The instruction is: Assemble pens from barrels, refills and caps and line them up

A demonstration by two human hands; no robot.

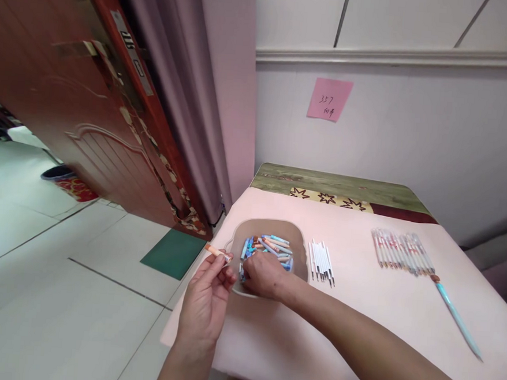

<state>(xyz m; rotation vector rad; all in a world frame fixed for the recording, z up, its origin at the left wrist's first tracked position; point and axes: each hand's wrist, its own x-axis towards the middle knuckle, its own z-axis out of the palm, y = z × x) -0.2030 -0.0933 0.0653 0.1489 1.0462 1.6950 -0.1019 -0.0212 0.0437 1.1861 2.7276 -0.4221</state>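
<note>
My left hand (209, 288) pinches a short orange pen barrel (218, 252) with a brown end, at the left rim of a beige plastic tub (300, 248). Blue, orange and lilac pen parts (275, 245) lie in a loose pile in the tub. My right hand (265, 275) reaches into the tub over the near side of the pile. Its fingers are curled down among the parts, and their tips are hidden, so what they grip cannot be made out. Just right of the tub, several white pen refills (321, 261) with dark tips lie side by side.
Farther right on the pink-covered table (348, 330) lie a row of pens (403, 252) and a light-blue pen (457, 320) with a brown top. A pink note (329, 100) is on the wall. A red-brown door (111, 116) and green mat (173, 254) are at left.
</note>
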